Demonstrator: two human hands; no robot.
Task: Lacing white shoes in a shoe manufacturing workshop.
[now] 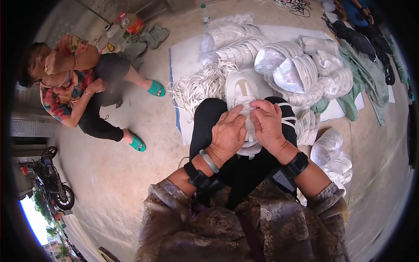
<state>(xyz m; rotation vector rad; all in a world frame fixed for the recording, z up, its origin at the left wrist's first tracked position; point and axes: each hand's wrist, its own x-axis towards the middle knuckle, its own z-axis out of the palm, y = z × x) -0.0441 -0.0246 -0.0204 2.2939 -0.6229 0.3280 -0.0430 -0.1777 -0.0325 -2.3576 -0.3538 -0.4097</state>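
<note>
Shoe (241, 94): white, with a mesh-textured upper, lying on the person's lap over black trousers, toe pointing away from the body. All positions below are given relative to the shoe.

Left hand (228, 134): rests on the near left part of the shoe, fingers (236, 114) together and pinched on a white lace (249, 106). A pale green bangle and a black strap sit at this wrist.

Right hand (269, 124): rests on the near right part of the shoe, touching the left hand; fingers curled together on the same lace area. A black strap sits at this wrist.

Beyond the shoe, to its left: a loose tangle of flat white laces (198, 85). Beyond it, farther off and to the right: stacks of curved white soles in clear, glossy bags (286, 65), lying on a white sheet (183, 52). More bagged white pieces lie to the right of the shoe, near the right forearm.

Floor (113, 174): bare, rough, grey-brown concrete. Well to the left of the shoe, a second person (74, 87) sits low on it in a floral top and green sandals. Dark and green cloth lies far right. A motorbike (52, 181) stands at far left, outdoors in daylight.
</note>
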